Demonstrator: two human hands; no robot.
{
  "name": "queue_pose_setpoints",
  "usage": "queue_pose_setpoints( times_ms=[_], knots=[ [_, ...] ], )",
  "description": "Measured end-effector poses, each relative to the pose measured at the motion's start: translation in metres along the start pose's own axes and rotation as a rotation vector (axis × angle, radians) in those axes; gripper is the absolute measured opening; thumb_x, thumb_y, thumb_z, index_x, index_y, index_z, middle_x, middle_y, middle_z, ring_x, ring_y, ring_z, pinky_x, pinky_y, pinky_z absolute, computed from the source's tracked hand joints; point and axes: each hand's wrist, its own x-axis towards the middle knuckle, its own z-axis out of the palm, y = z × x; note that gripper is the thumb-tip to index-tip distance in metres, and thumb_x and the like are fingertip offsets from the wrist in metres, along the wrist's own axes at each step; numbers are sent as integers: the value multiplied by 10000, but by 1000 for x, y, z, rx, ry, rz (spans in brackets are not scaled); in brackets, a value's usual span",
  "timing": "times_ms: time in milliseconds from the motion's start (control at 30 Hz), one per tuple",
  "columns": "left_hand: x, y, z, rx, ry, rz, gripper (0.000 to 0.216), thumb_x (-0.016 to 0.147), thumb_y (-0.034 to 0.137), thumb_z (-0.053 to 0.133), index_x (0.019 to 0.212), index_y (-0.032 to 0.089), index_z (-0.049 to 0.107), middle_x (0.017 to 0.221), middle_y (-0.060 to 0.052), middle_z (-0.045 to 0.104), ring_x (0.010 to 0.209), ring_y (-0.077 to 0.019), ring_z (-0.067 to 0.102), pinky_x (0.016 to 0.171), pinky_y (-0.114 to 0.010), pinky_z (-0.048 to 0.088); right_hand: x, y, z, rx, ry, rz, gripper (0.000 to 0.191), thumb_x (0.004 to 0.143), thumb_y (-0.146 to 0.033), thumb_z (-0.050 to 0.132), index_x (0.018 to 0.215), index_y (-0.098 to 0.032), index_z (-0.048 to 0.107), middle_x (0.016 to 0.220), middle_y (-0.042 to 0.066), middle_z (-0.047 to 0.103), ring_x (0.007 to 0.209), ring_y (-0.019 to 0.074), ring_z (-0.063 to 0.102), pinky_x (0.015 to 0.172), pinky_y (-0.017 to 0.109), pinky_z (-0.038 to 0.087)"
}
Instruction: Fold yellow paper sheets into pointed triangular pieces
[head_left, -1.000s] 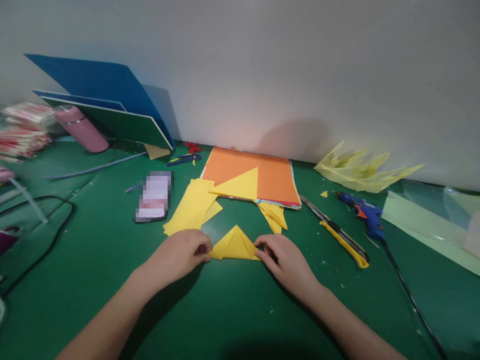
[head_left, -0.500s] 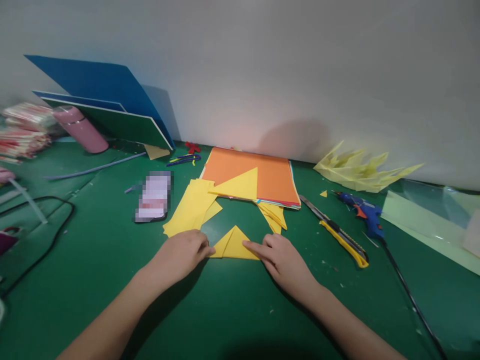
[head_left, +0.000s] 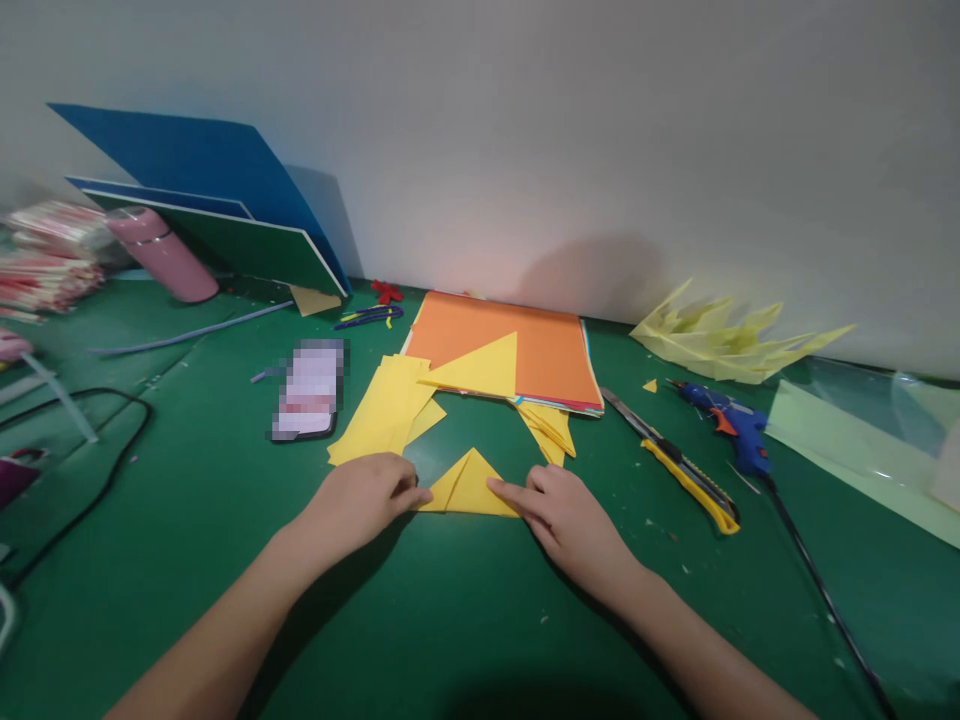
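Observation:
A folded yellow paper, triangular with a slanting crease, lies flat on the green table between my hands. My left hand is closed, its thumb and fingers pinching the paper's left corner. On the right side, my right hand presses with its index finger stretched over the paper and the other fingers curled; the right corner is hidden under it. Just beyond are a stack of yellow paper strips, several folded yellow pieces and a yellow paper triangle resting on an orange paper stack.
A phone lies to the left. To the right are a yellow utility knife, a blue glue gun with its cord, and a spiky yellow paper piece. A pink bottle leans by blue and green boards.
The paper stays in place under my hands. My left hand shifts very slightly, its thumb lying a little flatter at the corner. The view tilts a touch.

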Motion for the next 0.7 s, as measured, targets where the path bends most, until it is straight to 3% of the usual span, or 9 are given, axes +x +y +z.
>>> queue_pose_setpoints(
  times_ms=[167,333,500,600,700],
  knots=[
    [1,-11,-4,-169,-69,34,216,806,392,547,705,209,600,735,-3,631,689,-168,572,570,-243,345,1,0,0,7,-10,3,393,930,-97,373,1228,-227,595,731,45,518,666,184,460,585,282,347],
    [-1,-11,-4,-164,-68,24,189,826,355,508,725,209,575,767,-2,623,722,-172,566,586,-249,340,1,-1,-1,3,-9,8,399,923,-85,371,1220,-219,602,731,49,520,666,185,462,582,281,345],
    [-5,-6,-4,-135,-52,28,87,835,276,481,867,236,552,737,22,594,698,-162,559,583,-244,347,1,-1,-2,-5,3,-2,384,934,-107,374,1219,-228,603,719,43,513,658,183,457,577,278,339],
    [-6,-3,-2,-185,-6,141,138,832,177,437,878,232,555,868,6,603,771,-155,563,647,-250,398,1,-1,-2,-8,-5,4,384,937,-110,376,1226,-229,598,718,42,512,662,182,454,580,277,338],
    [-4,-2,4,-263,37,378,294,841,84,363,991,219,577,1056,-44,577,956,-169,551,810,-285,436,1,-1,-2,-10,-16,4,384,940,-115,369,1222,-234,602,719,42,509,662,181,451,580,277,336]
  ],
)
